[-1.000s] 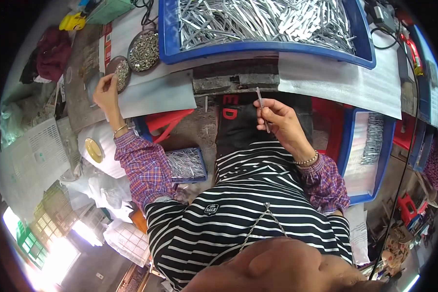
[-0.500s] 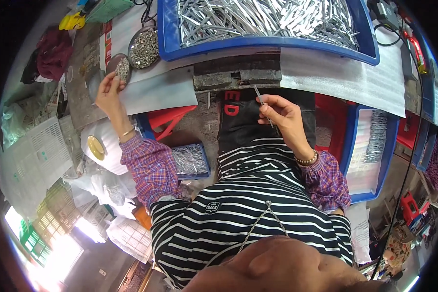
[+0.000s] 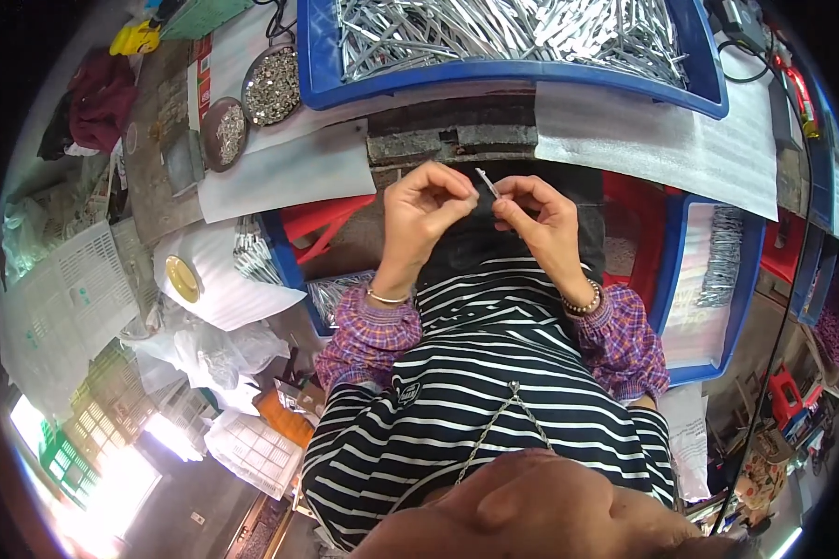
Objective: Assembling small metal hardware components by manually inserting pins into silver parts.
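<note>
My right hand (image 3: 543, 224) pinches a slim grey metal strip (image 3: 487, 181) between thumb and fingers, its free end pointing up and to the left. Close beside it, my left hand (image 3: 429, 216) has thumb and forefinger pressed together near the strip's end; what they hold, if anything, is too small to make out. Both hands are above my lap, in front of the bench edge. On the bench at the left, a small brown dish (image 3: 212, 133) and a larger round dish (image 3: 246, 91) hold small shiny metal pieces. A blue tray (image 3: 513, 74) full of similar strips stands ahead.
Another blue tray (image 3: 704, 374) with lined-up strips is at my right. Left of my lap, more strips (image 3: 254, 250) lie on white sheeting near a gold oval dish (image 3: 183, 278). Red plastic (image 3: 324, 224) shows under the bench. A black cable (image 3: 764, 373) runs down the right side.
My left hand has moved from the small brown dish to the right, up to the strip. My right hand keeps the strip, which now tilts more to the left.
</note>
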A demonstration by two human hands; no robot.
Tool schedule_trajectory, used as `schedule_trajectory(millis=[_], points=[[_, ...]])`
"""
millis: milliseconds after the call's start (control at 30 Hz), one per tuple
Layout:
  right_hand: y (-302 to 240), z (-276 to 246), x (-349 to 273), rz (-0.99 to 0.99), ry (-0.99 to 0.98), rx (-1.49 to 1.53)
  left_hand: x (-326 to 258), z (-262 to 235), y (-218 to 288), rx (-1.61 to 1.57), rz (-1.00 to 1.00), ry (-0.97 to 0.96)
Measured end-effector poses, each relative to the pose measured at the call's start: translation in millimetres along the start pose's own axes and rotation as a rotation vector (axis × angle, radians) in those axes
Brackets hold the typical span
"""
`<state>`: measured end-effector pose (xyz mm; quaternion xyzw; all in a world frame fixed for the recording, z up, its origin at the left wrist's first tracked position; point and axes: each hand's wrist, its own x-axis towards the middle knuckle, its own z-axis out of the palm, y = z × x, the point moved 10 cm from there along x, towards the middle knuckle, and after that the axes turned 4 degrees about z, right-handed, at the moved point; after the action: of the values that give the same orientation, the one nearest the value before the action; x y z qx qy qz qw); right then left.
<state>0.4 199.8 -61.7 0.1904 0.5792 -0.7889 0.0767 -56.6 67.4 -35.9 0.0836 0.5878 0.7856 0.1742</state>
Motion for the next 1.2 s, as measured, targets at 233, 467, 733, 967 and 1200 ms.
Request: schedule_trajectory(millis=[233,467,733,967,1200], points=[[-1.7,-3.6,-0.9,-0.024,0.0,0.068,0.6,13.1,-4.6,0.054,-0.032,0.068],[-2.0,-3.3,-0.8,-0.042,-0.003,0.055,1.8,13.6,-8.8,0.099,-0.057,0.033],[-22.5,-4.7,-4.8,-0.223,0.045,-0.216,-0.5,12.6,-9.0,0.106,-0.02,0.048],[-12.8,-7.8,-0.8,-0.109,0.007,-0.113,-1.6,12.8,-16.7,0.034,-0.097,0.041],[-1.9,-8.7,1.4,-0.013,-0.052,-0.006,-5.3,12.7,-25.0,0.037,-0.199,-0.008]])
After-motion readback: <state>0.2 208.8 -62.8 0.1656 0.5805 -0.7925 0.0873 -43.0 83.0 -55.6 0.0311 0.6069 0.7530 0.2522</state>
